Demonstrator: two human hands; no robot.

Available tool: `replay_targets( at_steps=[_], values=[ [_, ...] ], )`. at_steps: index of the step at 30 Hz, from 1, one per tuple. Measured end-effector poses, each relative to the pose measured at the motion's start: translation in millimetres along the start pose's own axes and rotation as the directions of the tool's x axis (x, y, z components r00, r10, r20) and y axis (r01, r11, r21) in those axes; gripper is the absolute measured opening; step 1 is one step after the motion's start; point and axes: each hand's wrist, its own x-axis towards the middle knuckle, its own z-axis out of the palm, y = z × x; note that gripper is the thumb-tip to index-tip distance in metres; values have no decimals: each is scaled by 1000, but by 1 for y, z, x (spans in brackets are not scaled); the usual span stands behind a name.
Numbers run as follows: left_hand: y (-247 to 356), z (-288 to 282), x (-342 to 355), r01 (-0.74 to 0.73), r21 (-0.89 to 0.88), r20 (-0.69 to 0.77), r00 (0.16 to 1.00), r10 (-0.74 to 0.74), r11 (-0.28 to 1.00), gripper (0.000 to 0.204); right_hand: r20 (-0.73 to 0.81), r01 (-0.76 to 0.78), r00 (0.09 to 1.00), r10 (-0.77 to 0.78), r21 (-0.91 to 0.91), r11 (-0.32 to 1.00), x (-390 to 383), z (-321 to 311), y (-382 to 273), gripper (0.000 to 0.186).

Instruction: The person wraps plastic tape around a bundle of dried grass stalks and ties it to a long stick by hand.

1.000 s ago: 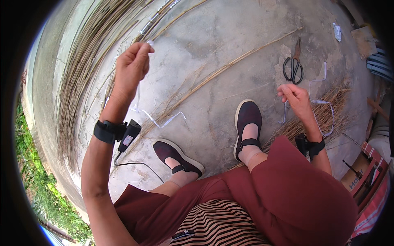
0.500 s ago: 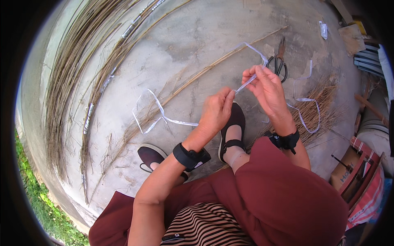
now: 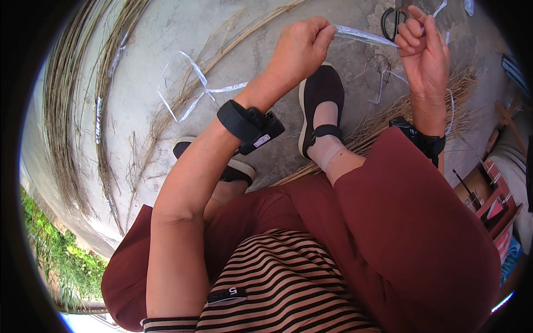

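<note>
A thin white plastic strip [image 3: 363,36] is stretched between my two hands above the concrete floor. My left hand [image 3: 302,47] pinches one part between thumb and fingers, its knuckles curled. My right hand [image 3: 425,55] grips the strip to the right, fingers partly bent, with a length trailing up beyond it. On the left, a loop of white strip [image 3: 201,77] lies over a thin twig bundle [image 3: 236,41] and passes out of sight behind my left forearm. Black-handled scissors [image 3: 384,23] lie beside my right hand, which partly hides them.
At the left lie a large bundle of long twigs [image 3: 62,111] and a narrower bundle [image 3: 102,91] with white wrapping. Another brushy twig bundle [image 3: 375,125] extends behind my right wrist. My shoes [image 3: 322,91] stand between them. Wooden pieces and a dark red frame [image 3: 497,208] stand at right.
My hands have moved apart, drawing the strip out longer between them. The right hand has moved up and right; the view has shifted, too.
</note>
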Motion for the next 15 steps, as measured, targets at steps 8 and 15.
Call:
replay_targets(
  at_steps=[8, 15],
  values=[
    [-13, 23, -7, 5, -4, 50, 999, -5, 1000, 18, -213, 8, 976, -55, -215, 977, -17, 6, 17, 26],
    [-14, 29, -8, -7, -75, 3, 1000, 7, 997, 17, -132, -63, 991, 37, -202, 977, -14, -5, 11, 28]
  ],
)
